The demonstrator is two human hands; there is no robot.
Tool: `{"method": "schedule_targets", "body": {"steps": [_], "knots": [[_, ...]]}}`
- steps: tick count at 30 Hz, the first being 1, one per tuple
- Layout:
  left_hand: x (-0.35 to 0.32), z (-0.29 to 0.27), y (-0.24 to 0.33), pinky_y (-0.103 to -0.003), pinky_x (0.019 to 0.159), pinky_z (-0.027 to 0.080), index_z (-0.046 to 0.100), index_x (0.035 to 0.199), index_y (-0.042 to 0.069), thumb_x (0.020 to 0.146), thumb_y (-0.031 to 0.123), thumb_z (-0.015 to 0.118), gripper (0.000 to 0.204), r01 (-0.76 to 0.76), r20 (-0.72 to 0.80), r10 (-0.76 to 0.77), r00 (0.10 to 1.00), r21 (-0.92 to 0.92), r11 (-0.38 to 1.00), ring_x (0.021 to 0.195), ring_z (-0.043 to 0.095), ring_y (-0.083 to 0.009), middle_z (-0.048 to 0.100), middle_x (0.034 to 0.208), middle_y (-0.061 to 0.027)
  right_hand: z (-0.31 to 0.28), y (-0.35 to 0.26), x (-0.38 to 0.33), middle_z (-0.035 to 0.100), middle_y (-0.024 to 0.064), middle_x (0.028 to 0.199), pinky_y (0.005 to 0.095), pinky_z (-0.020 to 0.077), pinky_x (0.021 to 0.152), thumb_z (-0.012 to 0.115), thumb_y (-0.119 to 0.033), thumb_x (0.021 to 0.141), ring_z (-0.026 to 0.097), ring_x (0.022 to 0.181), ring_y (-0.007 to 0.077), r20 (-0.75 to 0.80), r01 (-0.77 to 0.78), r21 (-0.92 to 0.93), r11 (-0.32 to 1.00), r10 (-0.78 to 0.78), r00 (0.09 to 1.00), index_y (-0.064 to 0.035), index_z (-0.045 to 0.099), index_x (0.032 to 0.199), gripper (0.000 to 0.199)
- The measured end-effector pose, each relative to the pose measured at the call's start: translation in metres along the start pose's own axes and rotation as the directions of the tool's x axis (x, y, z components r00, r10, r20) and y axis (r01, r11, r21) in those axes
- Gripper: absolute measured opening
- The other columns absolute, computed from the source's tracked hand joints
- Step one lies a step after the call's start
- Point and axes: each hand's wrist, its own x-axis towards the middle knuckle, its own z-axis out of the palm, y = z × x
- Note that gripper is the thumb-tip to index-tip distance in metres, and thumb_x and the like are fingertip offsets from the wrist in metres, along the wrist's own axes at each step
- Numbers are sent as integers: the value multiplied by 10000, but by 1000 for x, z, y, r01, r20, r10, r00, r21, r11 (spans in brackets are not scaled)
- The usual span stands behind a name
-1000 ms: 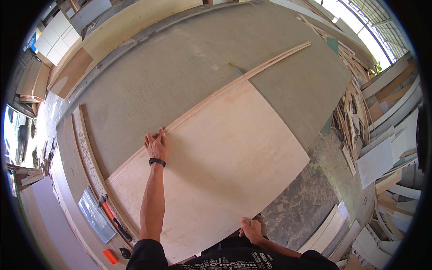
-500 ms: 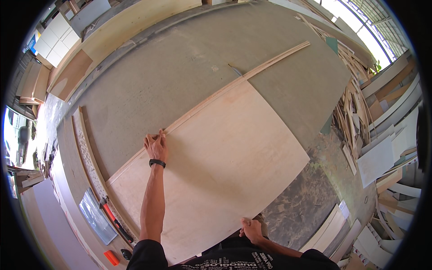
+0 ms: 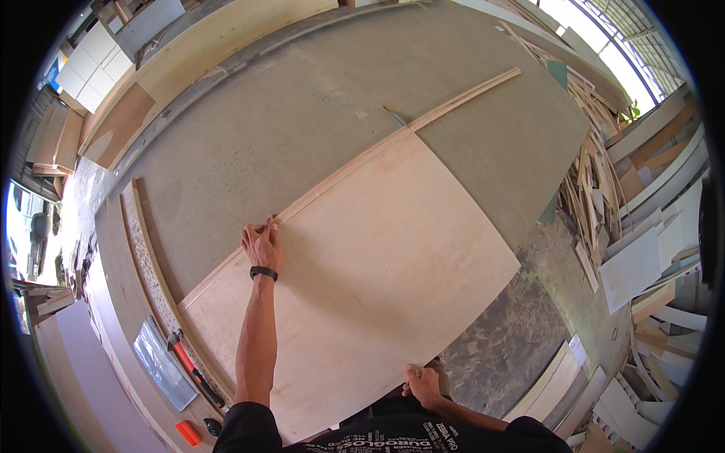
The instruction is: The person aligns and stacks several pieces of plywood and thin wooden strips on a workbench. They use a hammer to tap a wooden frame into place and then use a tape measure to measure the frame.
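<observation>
A large pale plywood sheet (image 3: 393,249) lies aslant on a grey board in front of me. Along its far edge runs a long thin wooden strip (image 3: 464,100), sticking out past the sheet's far right corner. With bent fingers, my left hand (image 3: 261,245) pinches this strip at the sheet's edge, left of the middle. Down at the sheet's near edge, close to my body, my right hand (image 3: 424,385) is closed with its thumb on top; what its curled fingers hold is hidden. A pencil (image 3: 394,116) rests beside the strip, beyond the sheet.
On the left lie a hammer (image 3: 195,370) with a red and black handle, a clear plastic packet (image 3: 165,366), an orange object (image 3: 188,432) and a speckled narrow board (image 3: 143,253). Wood offcuts (image 3: 585,177) are heaped on the right. A long plywood panel (image 3: 219,45) stands at the back.
</observation>
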Motion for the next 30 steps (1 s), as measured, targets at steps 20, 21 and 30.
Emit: {"method": "schedule_targets", "body": {"steps": [20, 21, 30], "knots": [[3, -3, 2, -478, 993, 360, 680, 1320, 262, 1025, 383, 536, 350, 5, -3, -5, 1000, -9, 1000, 1040, 471, -276, 529, 1046, -80, 1, -6, -2, 663, 148, 638, 310, 558, 439, 616, -271, 1001, 662, 485, 203, 1, -13, 25, 1000, 13, 1000, 88, 612, 699, 469], [2, -2, 1, -474, 986, 364, 683, 1316, 265, 1021, 369, 550, 340, -6, -25, 6, 1000, -6, 1000, 1026, 475, -272, 533, 1027, -75, 1, -6, -1, 664, 149, 640, 309, 559, 441, 615, -271, 1001, 663, 487, 203, 1, -9, 19, 1000, 9, 1000, 88, 613, 701, 469], [3, -4, 3, -465, 978, 370, 683, 1315, 274, 1014, 340, 569, 328, -5, -29, 5, 1000, -2, 1000, 1014, 477, -266, 538, 1010, -67, 2, -4, -1, 667, 148, 638, 312, 561, 444, 610, -276, 1003, 663, 479, 206, -2, 1, 20, 1000, -1, 1000, 93, 623, 713, 470]]}}
